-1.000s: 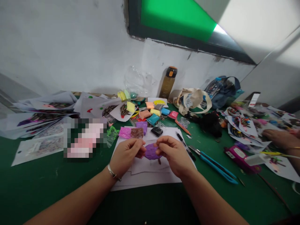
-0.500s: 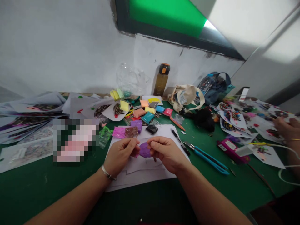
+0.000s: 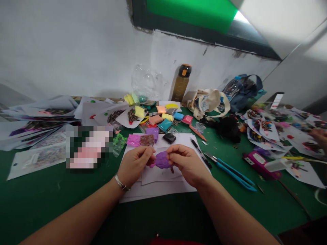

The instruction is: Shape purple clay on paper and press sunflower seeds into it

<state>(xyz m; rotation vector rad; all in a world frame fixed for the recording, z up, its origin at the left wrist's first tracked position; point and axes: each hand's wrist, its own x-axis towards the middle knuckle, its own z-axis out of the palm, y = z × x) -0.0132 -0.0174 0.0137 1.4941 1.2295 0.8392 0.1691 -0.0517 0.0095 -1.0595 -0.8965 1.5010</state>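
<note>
A flattened purple clay piece (image 3: 163,160) shows between my two hands, over white paper sheets (image 3: 155,192). My left hand (image 3: 136,163) is closed in a pinch just left of it; what the fingertips hold, if anything, is too small to make out. My right hand (image 3: 185,163) is pinched too, its fingertips overlapping the purple clay's right edge. I cannot tell whether they grip the clay or hover over it. A pink bit (image 3: 152,165) shows below my left fingertips, and a small brown piece (image 3: 172,170) below my right fingers.
Coloured clay packets (image 3: 166,126) lie beyond the paper. A black pen (image 3: 200,153), a blue-handled tool (image 3: 233,173) and a magenta device (image 3: 262,165) sit to the right. Behind stands a bottle (image 3: 181,83). Another person's hand (image 3: 320,137) is at the far right.
The view has shifted, so the table scene sits slightly right and higher. Both hands keep their pinch, and slightly more purple clay shows between them. The other person's hand is farther out of view.
</note>
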